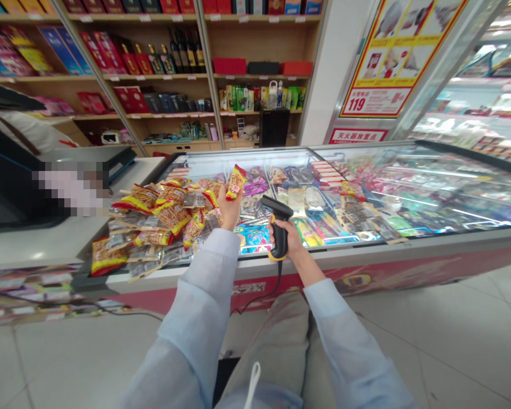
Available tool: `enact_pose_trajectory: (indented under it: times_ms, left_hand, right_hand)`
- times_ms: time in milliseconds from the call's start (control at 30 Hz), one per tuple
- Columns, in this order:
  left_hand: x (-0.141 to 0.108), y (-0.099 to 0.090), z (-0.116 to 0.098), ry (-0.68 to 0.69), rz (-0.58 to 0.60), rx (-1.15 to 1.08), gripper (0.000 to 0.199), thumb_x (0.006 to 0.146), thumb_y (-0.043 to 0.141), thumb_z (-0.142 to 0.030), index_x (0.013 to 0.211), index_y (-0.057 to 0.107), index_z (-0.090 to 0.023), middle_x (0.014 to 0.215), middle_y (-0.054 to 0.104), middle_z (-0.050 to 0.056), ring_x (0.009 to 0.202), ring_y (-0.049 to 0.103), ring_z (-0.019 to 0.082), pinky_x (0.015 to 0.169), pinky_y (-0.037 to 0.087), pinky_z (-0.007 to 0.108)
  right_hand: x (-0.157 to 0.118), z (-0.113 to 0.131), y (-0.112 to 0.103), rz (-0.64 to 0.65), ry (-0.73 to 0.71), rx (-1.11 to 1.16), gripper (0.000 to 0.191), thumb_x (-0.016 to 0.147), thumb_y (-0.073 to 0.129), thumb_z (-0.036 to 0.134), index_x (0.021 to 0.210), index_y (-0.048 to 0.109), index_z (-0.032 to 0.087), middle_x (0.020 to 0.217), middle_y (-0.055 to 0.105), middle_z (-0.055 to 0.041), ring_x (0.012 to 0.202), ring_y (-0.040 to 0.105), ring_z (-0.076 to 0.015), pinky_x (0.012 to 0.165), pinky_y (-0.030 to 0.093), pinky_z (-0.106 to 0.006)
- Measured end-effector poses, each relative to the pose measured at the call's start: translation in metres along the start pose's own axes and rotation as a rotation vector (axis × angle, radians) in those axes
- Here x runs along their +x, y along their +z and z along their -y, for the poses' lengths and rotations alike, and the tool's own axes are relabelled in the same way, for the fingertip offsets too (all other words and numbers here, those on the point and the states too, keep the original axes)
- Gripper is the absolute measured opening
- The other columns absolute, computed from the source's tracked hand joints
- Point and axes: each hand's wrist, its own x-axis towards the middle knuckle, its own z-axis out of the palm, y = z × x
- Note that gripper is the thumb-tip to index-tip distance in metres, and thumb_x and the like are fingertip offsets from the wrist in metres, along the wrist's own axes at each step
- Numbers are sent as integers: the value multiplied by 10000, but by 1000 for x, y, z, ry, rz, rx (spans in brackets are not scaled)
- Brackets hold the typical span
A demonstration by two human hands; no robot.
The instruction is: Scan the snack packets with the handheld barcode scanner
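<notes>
My left hand (229, 210) grips a small red and yellow snack packet (237, 180), held upright above the glass lid of a chest freezer (315, 258). In my right hand (290, 236) is a black and yellow barcode scanner (279, 230), its head tilted up and to the left near the packet. A cable hangs from the scanner's handle. Left of my left hand lies a heap of similar red and yellow snack packets (170, 213), mixed with clear packets on sticks (147, 267). More stick packets (366, 218) lie on the glass to the right.
A white counter (29, 247) with a black checkout machine (8, 170) adjoins the freezer's left end. Behind stand wooden shelves (162, 76) with boxes and bottles. The scanner's cable (255, 296) droops before the freezer. Refrigerated shelves (485, 119) are at right.
</notes>
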Motion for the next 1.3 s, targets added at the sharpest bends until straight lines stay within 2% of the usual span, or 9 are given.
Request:
enact_pose_trajectory:
  times_ms: [233, 333, 433, 600, 900, 1067, 1300]
  left_hand:
    - [1, -1, -2, -38, -40, -11, 531, 745, 690, -461, 1161, 485, -201, 982, 622, 53, 806, 604, 158, 739, 501, 294]
    - [2, -1, -7, -8, -32, -66, 602, 765, 685, -432, 1261, 412, -227, 1089, 602, 81, 969, 614, 183, 838, 505, 315]
    - [1, -2, -10, 54, 18, -102, 629, 792, 667, -404, 1328, 370, -261, 1194, 573, 98, 1140, 564, 210, 951, 475, 354]
    - [-1, -2, -6, 100, 31, -97, 578, 823, 633, -361, 1346, 408, -257, 1298, 528, 105, 1280, 463, 231, 1065, 393, 386]
    - [4, -4, -3, 182, -13, -29, 498, 865, 574, -335, 1343, 444, -282, 1378, 480, 77, 1336, 400, 221, 1110, 336, 383]
    - [6, -7, -6, 249, 12, -2, 425, 868, 563, -309, 1289, 513, -286, 1401, 467, 72, 1359, 366, 228, 1134, 288, 374]
    - [10, -9, -2, 219, -10, -68, 455, 878, 544, -337, 1325, 477, -280, 1393, 484, 84, 1366, 363, 220, 1127, 299, 384]
  right_hand:
    - [3, 2, 0, -18, -10, 21, 233, 663, 676, 333, 824, 620, 175, 567, 586, 34, 396, 506, -100, 340, 405, -206]
    - [11, 5, -2, -32, 28, 54, 224, 649, 677, 339, 790, 615, 177, 570, 584, 31, 402, 497, -97, 341, 398, -205]
    - [19, 9, -3, 27, 104, 80, 250, 657, 657, 363, 816, 619, 174, 576, 578, 26, 406, 492, -100, 344, 395, -206]
    - [20, 8, -4, 115, 176, 105, 277, 688, 626, 398, 860, 623, 180, 592, 559, 24, 418, 488, -103, 356, 390, -207]
    - [15, 4, -3, 149, 127, 37, 247, 719, 587, 407, 835, 597, 189, 599, 535, 22, 419, 463, -104, 360, 380, -216]
    - [14, 3, -4, 189, 116, 35, 256, 714, 579, 407, 845, 601, 188, 593, 534, 25, 411, 468, -105, 355, 381, -216]
    - [13, -1, -4, 230, 135, 52, 239, 695, 601, 394, 796, 604, 178, 575, 547, 25, 389, 474, -99, 361, 375, -211]
